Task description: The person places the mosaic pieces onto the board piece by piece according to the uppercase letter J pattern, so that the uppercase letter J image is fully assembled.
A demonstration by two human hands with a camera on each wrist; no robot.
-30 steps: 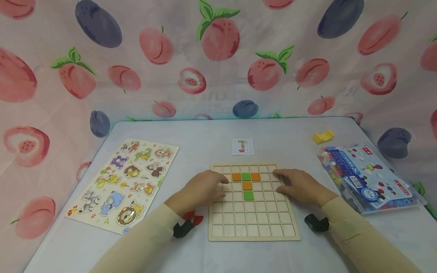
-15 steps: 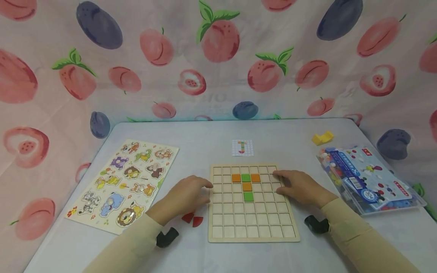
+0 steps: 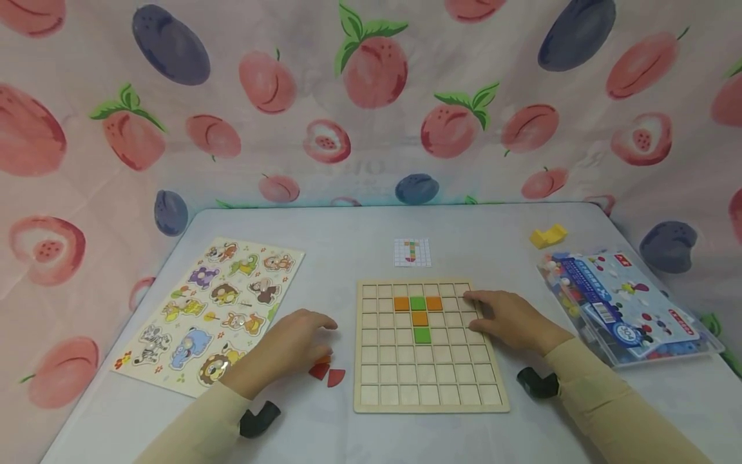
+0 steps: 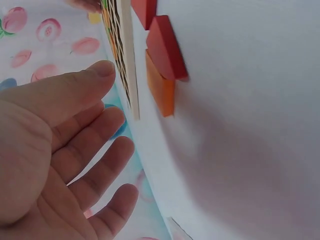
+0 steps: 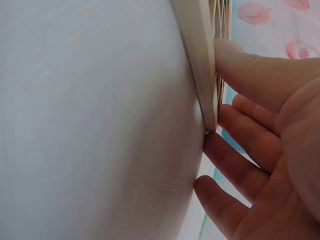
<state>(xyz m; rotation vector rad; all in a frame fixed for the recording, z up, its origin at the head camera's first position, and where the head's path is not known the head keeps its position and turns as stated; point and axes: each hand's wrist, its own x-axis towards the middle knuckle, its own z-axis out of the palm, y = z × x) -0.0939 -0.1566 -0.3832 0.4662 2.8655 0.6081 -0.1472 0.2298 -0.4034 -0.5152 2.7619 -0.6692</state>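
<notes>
Okay, so to me this looks like a J-shaped mosaic partway built. The wooden grid board [image 3: 427, 374] has five coloured squares in it: a short orange, green, orange row, then the stem, an orange tile [image 3: 420, 319] with a green tile [image 3: 422, 335] below it. The pattern card [image 3: 412, 252] past the far edge is tiny, but its stem seems longer and ends in something reddish. So I'd guess the step in hand is fetching the next piece. The left hand [image 3: 284, 348] is empty, fingers loosely bent, thumb apart, near the loose orange piece [image 4: 161, 90] and two red wedges [image 4: 167, 47] left of the board. The right hand [image 3: 510, 316] sits relaxed at the board's right edge, fingertips touching, more steadying than gripping imo. Next move probably calls for pinching that loose orange piece by its edges without dragging the nearest wedge (can't tell if they touch), then seating it squarely under the lower green.
</notes>
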